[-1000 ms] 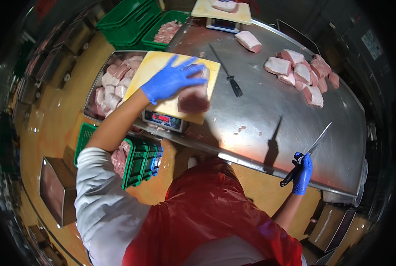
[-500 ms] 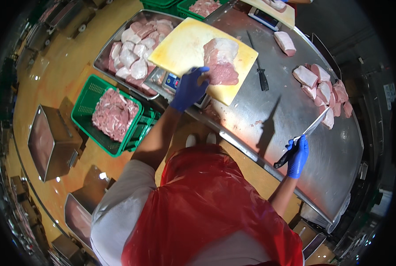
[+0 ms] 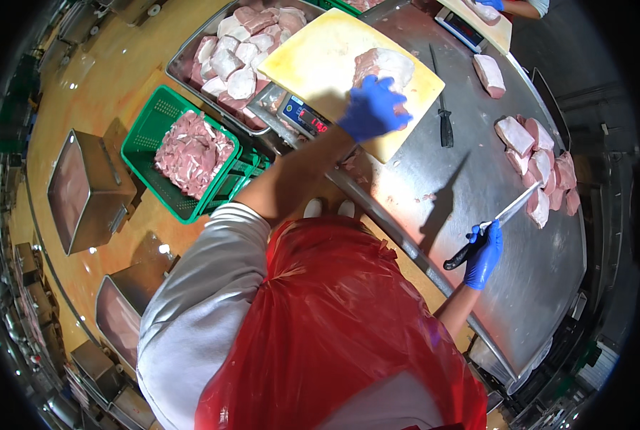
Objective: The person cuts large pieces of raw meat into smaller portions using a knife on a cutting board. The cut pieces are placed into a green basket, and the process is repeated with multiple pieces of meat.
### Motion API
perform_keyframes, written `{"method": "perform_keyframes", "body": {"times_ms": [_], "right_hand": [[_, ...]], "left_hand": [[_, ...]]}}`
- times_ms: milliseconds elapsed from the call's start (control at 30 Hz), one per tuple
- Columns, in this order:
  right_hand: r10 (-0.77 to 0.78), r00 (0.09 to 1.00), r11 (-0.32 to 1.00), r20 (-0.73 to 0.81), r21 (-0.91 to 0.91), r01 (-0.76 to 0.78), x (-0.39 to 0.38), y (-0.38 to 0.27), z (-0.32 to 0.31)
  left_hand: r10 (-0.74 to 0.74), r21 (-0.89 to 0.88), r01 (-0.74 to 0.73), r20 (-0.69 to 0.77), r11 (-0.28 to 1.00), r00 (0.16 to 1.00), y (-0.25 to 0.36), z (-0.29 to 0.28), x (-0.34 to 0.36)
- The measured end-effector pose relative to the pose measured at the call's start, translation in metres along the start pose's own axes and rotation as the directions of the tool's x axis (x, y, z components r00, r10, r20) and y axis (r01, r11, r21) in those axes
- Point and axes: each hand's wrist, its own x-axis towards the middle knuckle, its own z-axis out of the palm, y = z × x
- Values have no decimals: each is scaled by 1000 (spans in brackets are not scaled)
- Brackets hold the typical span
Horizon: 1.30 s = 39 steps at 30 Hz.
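A large piece of raw meat (image 3: 390,66), pink with a pale fat layer, lies on the yellowish cutting board (image 3: 320,50). My left hand (image 3: 374,111), in a blue glove, covers the near end of the meat, its fingers bent over it. Part of the meat is hidden under the palm. Over the right part of the metal table, my right hand (image 3: 484,259), also gloved in blue, is closed on a knife (image 3: 470,248). The dark handle shows beside the palm, and the thin blade points toward a pile of meat pieces (image 3: 538,161).
Under the board sits a scale (image 3: 302,115) with a lit display. A sharpening steel (image 3: 445,125) and a single meat piece (image 3: 489,76) lie on the metal table (image 3: 477,172). Left are a metal tub of meat (image 3: 180,68) and a green crate (image 3: 144,158). Another person's gloved hand (image 3: 489,5) is at top right.
My left hand has moved from the meat's near left edge onto its near end. The meat looks turned, its pale side now further right. My right hand keeps the knife in nearly the same place.
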Motion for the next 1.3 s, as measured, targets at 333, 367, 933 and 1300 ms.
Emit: {"method": "perform_keyframes", "body": {"times_ms": [333, 367, 933, 1300], "right_hand": [[52, 988, 984, 144, -179, -25, 6, -6, 11], [67, 991, 978, 120, -203, -42, 6, 0, 6], [59, 931, 965, 360, -259, 39, 18, 12, 108], [107, 778, 767, 619, -549, 332, -29, 13, 208]], "left_hand": [[241, -303, -54, 623, 952, 744, -81, -93, 21], [258, -347, -23, 652, 938, 713, -96, -114, 22], [-492, -32, 491, -59, 870, 868, -60, -74, -48], [-845, -591, 699, 53, 403, 532, -81, -76, -44]]}}
